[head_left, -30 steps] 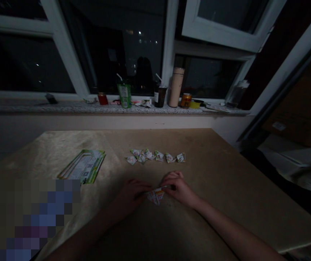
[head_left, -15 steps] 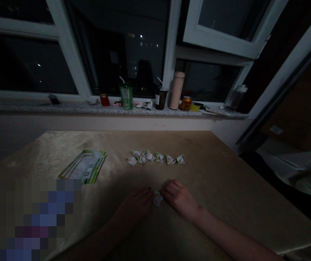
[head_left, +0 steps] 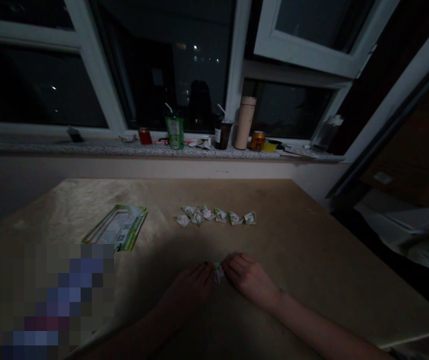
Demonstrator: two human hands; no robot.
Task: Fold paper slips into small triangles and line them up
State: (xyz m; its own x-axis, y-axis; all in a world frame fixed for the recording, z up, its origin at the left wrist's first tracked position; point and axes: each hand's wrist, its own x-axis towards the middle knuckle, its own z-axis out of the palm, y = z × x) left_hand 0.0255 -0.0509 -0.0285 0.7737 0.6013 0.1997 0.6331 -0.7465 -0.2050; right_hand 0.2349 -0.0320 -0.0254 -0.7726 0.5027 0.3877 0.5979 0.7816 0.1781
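Observation:
A small piece of folded printed paper point(head_left: 218, 272), whitish with some green, is on the table between my two hands. My left hand point(head_left: 194, 282) has its fingers pressed together at the paper's left edge. On the other side, my right hand point(head_left: 251, 275) pinches the right edge with curled fingers. Dim light hides the exact folds and fingertips. Beyond my hands lies an uneven row of several similar folded paper pieces point(head_left: 220, 215), some touching or overlapping.
Flat green-and-white printed sheets point(head_left: 130, 227) lie stacked at the left of the tan table point(head_left: 293, 230). A blurred-out patch covers the lower left. On the windowsill point(head_left: 105, 146) stand a green cup point(head_left: 175, 132), a dark drink cup point(head_left: 222, 135), a pink flask point(head_left: 244, 125) and an orange can point(head_left: 257, 141).
My left hand has shifted slightly right, closer against the folded paper. My right hand has moved down a little. The row of pieces stays put.

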